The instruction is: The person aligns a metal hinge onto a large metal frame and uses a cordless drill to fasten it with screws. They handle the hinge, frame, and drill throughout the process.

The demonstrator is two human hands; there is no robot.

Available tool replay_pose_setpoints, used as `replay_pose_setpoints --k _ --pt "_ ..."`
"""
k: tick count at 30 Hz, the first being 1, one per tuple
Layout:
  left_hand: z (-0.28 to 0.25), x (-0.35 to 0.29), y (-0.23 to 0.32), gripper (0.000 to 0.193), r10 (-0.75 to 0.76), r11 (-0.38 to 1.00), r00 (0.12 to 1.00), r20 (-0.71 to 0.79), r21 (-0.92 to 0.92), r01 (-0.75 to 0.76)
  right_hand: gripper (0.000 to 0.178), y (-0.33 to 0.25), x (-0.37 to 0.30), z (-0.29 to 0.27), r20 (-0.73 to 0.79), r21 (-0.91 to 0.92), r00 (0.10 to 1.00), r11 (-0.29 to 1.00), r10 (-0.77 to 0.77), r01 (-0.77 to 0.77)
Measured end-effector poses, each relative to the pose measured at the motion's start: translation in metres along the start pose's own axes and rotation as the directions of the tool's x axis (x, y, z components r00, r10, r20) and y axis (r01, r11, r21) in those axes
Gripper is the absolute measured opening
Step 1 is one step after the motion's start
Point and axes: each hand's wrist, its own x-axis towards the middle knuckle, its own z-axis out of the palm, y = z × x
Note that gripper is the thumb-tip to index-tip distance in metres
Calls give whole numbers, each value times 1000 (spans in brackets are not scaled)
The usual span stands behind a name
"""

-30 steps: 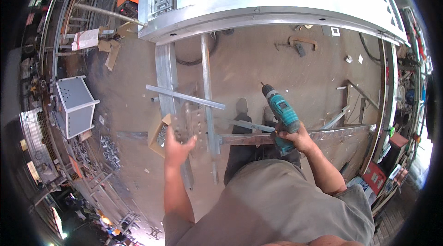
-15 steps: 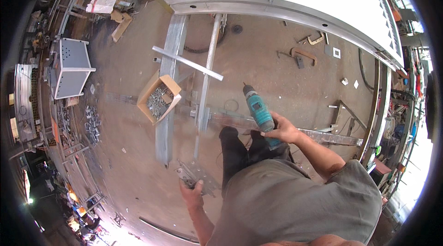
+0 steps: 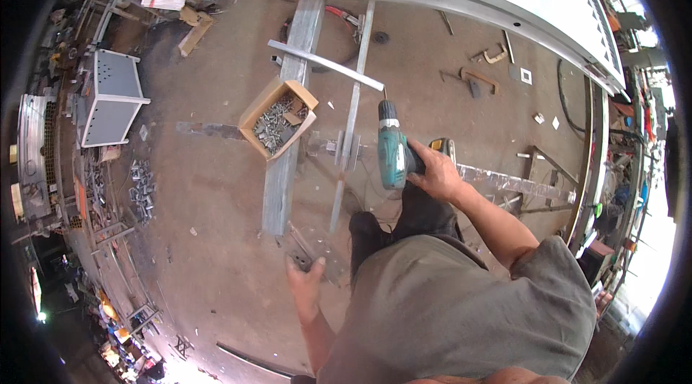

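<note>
Currently, the right hand (image 3: 437, 175) wraps its fingers round a cordless drill (image 3: 393, 157); the left hand (image 3: 307, 284) pinches a blurred metal plate (image 3: 305, 248) just beside the near end of a metal beam (image 3: 278, 197).

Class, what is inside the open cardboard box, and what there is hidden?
The cardboard box holds many small metal pieces, a brown piece among them; they cover its bottom, which cannot be seen.

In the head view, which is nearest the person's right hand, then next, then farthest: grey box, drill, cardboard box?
1. Drill: held in the right hand.
2. Cardboard box: off to the left.
3. Grey box: far left.
</note>
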Motion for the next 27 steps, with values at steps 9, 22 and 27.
replay_pose_setpoints --k 9,22,27 --pt "-30 27 -16 69 55 997 992 113 48 -61 83 16 -69 61 -18 30 965 964 263 -263" --pt "138 21 11 64 131 984 941 313 72 -162 85 105 -137 -10 -2 121 920 913 393 -390" --pt "183 4 10 76 191 952 920 341 163 -258 85 138 -142 -43 -40 142 910 904 413 -404"
